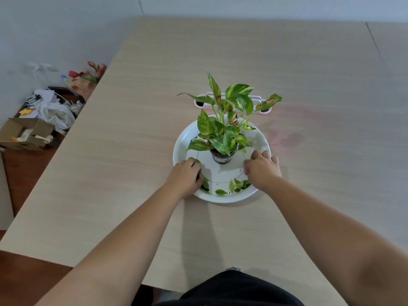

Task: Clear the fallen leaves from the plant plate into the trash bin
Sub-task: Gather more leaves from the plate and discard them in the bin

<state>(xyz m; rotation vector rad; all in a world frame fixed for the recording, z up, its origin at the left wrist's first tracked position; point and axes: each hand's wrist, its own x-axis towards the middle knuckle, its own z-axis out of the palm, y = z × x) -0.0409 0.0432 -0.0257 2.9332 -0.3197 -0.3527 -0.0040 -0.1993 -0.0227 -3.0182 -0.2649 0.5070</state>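
A white round plate (220, 198) lies on the table with a small potted plant (221, 155) in a dark pot standing in its middle. Several loose green leaves (237, 185) lie along the plate's near rim. My left hand (186, 173) rests on the plate's left side, its fingers closed over green leaves that peek out at the fingertips. My right hand (262, 167) rests on the plate's right side with its fingers curled down onto the surface; whether it holds a leaf is hidden. No trash bin is clearly seen.
The plate sits on a light wooden table (110, 173). A white holder with two slots (231, 100) stands behind the plant. On the floor at left are an open cardboard box (26, 133), crumpled paper and bags (53, 109) and red artificial flowers (90, 72).
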